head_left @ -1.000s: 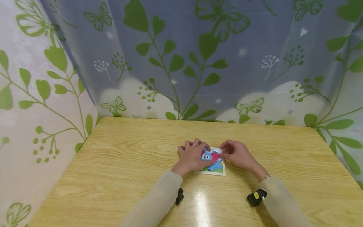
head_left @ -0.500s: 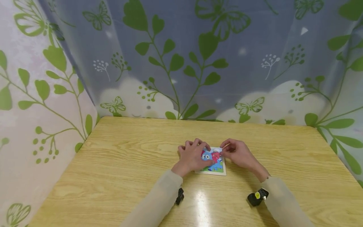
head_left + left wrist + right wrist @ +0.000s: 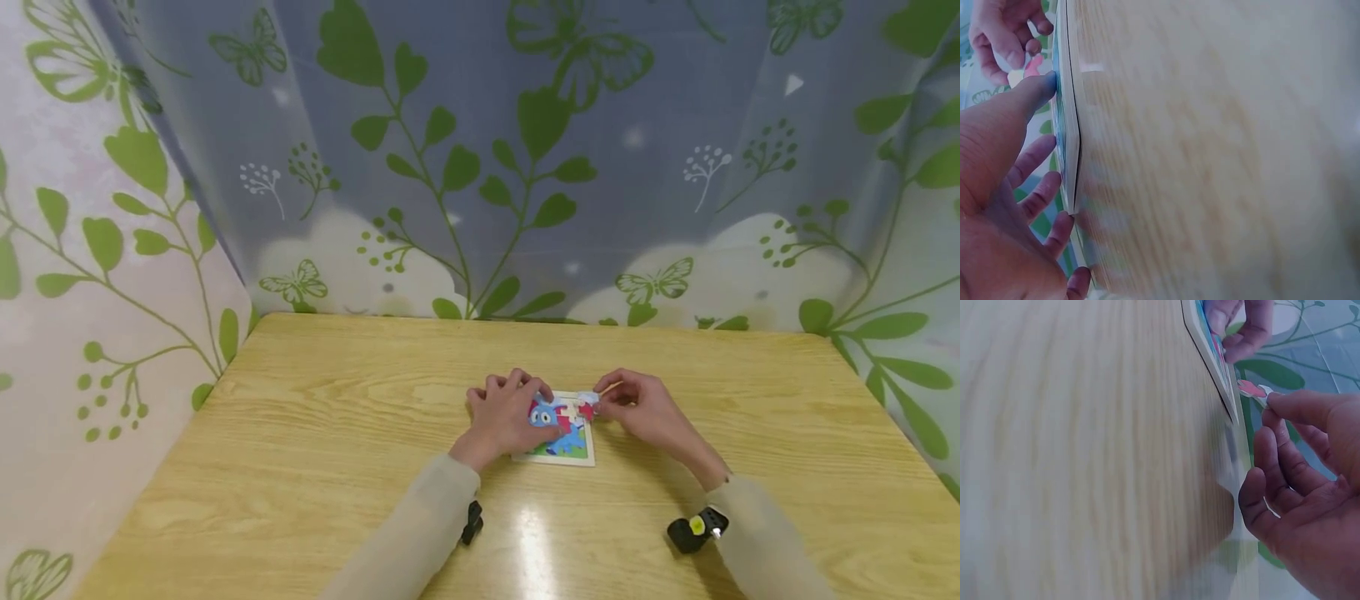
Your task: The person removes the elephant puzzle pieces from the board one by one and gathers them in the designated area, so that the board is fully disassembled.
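Observation:
A jigsaw puzzle [image 3: 567,454] in a pale square frame lies on the table, with a blue cartoon animal on it. My left hand [image 3: 504,422] rests on its left part with fingers spread, the thumb and fingertips touching the picture and frame. Between thumb and forefinger, my right hand [image 3: 647,410] pinches a red and white puzzle piece [image 3: 1252,389] at the puzzle's upper right. The right wrist view shows this piece raised clear of the frame. A bare, pale gap shows in the upper right of the picture. My left hand hides the puzzle's left side.
The puzzle lies on a wood-grain table [image 3: 337,400]. Behind it hangs a blue curtain [image 3: 480,167] with green leaves and butterflies, and a pale patterned one [image 3: 60,333] hangs at the left. Each wrist carries a small black camera [image 3: 697,530].
My right hand has drawn slightly to the right with the pinched piece, which has come up out of the picture and uncovered a pale gap. The left hand stays in place on the puzzle.

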### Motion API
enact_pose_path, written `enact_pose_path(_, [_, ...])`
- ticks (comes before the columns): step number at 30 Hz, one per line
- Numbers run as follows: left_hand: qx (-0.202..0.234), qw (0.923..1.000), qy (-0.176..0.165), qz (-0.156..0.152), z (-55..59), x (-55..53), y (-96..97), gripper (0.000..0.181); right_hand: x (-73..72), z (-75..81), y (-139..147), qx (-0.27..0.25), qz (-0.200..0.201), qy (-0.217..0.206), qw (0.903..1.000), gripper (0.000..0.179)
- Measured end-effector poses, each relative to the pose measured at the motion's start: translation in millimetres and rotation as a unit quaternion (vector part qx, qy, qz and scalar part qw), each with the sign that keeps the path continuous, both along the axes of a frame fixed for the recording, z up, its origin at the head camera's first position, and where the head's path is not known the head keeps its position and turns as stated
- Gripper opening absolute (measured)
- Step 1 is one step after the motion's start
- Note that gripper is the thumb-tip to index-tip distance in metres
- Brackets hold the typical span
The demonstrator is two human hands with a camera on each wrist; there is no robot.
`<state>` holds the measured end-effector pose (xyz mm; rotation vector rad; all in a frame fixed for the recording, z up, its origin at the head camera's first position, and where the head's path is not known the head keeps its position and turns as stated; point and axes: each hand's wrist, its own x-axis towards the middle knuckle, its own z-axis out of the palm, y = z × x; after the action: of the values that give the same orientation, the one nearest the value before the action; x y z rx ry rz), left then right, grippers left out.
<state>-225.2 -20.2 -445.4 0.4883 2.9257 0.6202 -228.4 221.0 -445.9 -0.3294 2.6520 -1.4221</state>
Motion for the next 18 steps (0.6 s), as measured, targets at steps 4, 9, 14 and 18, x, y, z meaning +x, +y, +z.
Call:
enact_pose_path(4, [0.006, 1.0000, 0.000, 0.002, 0.6, 1.0, 0.0, 0.042, 3.7, -0.6, 11.0, -0.003, -0.006, 0.000, 1.0000, 0.018])
enact_pose_path(9, [0.010, 0.9999, 0.000, -0.001, -0.1, 0.3, -1.0, 0.040, 5.0, -3.8, 25.2, 0.004, -0.016, 0.005, 0.9998, 0.019])
enact_pose_path(14, [0.012, 0.9999, -0.001, -0.002, 0.1, 0.6, 0.3, 0.039, 8.1, -4.6, 37.4, 0.008, -0.026, 0.008, 0.9996, 0.021])
enact_pose_path(18, [0.010, 0.9999, -0.001, -0.004, -0.1, 1.0, 0.4, 0.040, 10.6, -3.3, 44.3, 0.008, -0.028, 0.009, 0.9995, 0.023])
